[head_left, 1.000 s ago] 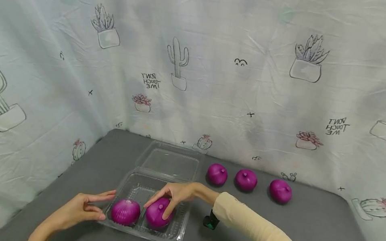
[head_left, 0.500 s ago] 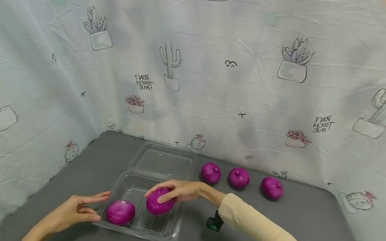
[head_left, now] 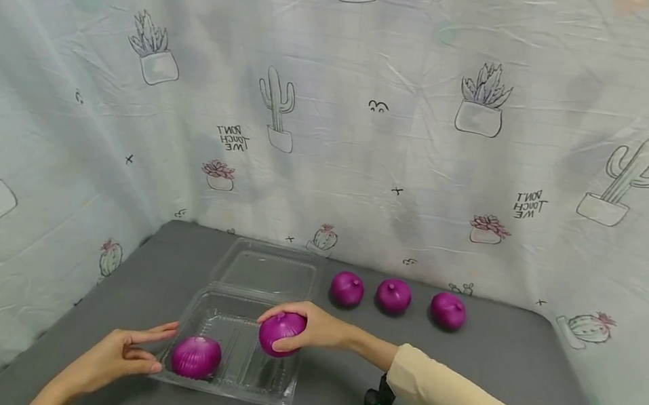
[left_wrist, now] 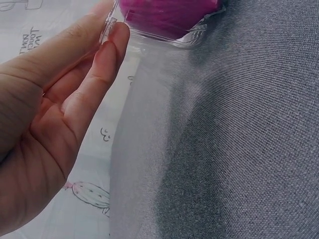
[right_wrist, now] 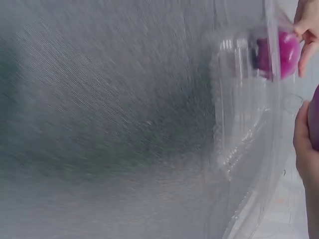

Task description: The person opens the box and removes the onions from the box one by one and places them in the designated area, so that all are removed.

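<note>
In the head view my right hand [head_left: 317,328] grips a purple onion [head_left: 280,335] above the right side of a clear plastic clamshell container [head_left: 246,394]. Its thumb lies across the onion's near side. In the right wrist view part of that hand [right_wrist: 305,149] and the onion show at the right edge. A second onion [head_left: 196,357] sits in the container's left side. My left hand [head_left: 110,355] is at the container's left rim, its thumb and fingers extended and apart. The left wrist view shows its fingertips touching the plastic rim [left_wrist: 164,41] beside that onion.
The container's lid [head_left: 272,272] lies folded back behind it. Three more onions, a left one [head_left: 346,289], a middle one [head_left: 393,296] and a right one [head_left: 448,311], stand along the back of the grey table [head_left: 485,381]. A patterned curtain [head_left: 334,128] hangs behind.
My right hand has lifted its onion off the container's floor and carried it slightly right, tilting it on the way. My left hand stays at the rim. The head view has shifted a little.
</note>
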Demonstrator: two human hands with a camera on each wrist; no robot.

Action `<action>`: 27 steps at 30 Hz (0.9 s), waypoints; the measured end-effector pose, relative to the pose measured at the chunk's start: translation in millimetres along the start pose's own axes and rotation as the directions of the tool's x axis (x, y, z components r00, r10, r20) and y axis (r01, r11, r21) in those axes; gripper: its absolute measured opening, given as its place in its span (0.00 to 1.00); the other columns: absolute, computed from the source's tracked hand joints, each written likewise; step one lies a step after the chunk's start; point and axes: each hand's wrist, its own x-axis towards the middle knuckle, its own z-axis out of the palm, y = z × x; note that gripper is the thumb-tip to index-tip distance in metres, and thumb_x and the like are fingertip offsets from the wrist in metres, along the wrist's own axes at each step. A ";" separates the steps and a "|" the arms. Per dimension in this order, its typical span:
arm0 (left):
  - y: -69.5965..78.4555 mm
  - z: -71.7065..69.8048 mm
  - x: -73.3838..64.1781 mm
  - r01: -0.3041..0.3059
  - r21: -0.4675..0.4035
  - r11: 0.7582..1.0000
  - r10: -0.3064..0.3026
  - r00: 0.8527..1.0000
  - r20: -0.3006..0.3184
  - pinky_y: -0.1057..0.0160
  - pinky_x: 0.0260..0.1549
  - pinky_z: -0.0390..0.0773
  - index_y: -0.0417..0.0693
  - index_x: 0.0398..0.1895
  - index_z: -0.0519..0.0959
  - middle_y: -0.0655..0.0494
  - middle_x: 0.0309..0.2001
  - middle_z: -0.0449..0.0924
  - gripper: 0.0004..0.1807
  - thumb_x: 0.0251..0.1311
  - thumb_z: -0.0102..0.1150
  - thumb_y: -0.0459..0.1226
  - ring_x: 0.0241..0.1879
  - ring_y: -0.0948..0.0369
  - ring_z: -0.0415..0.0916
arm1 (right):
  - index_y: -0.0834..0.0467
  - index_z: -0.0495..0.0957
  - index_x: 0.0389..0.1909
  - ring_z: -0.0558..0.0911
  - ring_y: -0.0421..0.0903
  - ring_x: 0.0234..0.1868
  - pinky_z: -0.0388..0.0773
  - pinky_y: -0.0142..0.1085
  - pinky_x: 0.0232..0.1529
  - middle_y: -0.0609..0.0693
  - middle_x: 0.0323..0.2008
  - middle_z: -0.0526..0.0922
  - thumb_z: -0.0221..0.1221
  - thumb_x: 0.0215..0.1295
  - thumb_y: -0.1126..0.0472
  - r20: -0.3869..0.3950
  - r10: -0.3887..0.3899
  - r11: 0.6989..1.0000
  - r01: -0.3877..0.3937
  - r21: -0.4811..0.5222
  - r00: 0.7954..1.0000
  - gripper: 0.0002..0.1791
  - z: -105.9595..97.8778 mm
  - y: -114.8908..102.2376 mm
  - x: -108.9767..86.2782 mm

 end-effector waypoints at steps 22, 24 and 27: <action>3.8 3.5 1.7 0.026 0.041 0.999 -0.025 0.999 -0.025 0.65 0.38 0.81 0.28 0.66 0.63 0.80 0.65 0.63 0.28 0.61 0.54 0.22 0.41 0.55 0.83 | 0.58 0.78 0.51 0.72 0.48 0.57 0.80 0.41 0.45 0.60 0.55 0.74 0.70 0.51 0.67 -0.446 -0.081 0.996 0.056 -0.070 0.891 0.24 1.5 3.7 -110.0; 3.6 3.5 1.5 0.019 0.043 0.999 -0.019 1.000 -0.023 0.65 0.38 0.81 0.29 0.66 0.63 0.80 0.65 0.63 0.29 0.61 0.54 0.22 0.40 0.55 0.83 | 0.57 0.78 0.51 0.72 0.47 0.57 0.80 0.41 0.46 0.61 0.56 0.73 0.70 0.51 0.68 -0.448 -0.096 0.994 0.064 -0.086 0.889 0.24 5.0 8.4 -117.6; 2.8 3.2 1.3 0.005 0.053 0.999 -0.004 1.000 -0.023 0.65 0.38 0.81 0.30 0.66 0.64 0.80 0.66 0.63 0.29 0.61 0.54 0.21 0.40 0.55 0.83 | 0.56 0.78 0.51 0.72 0.47 0.57 0.80 0.42 0.46 0.59 0.56 0.73 0.70 0.51 0.67 -0.449 -0.117 0.992 0.080 -0.100 0.886 0.24 14.1 14.2 -126.4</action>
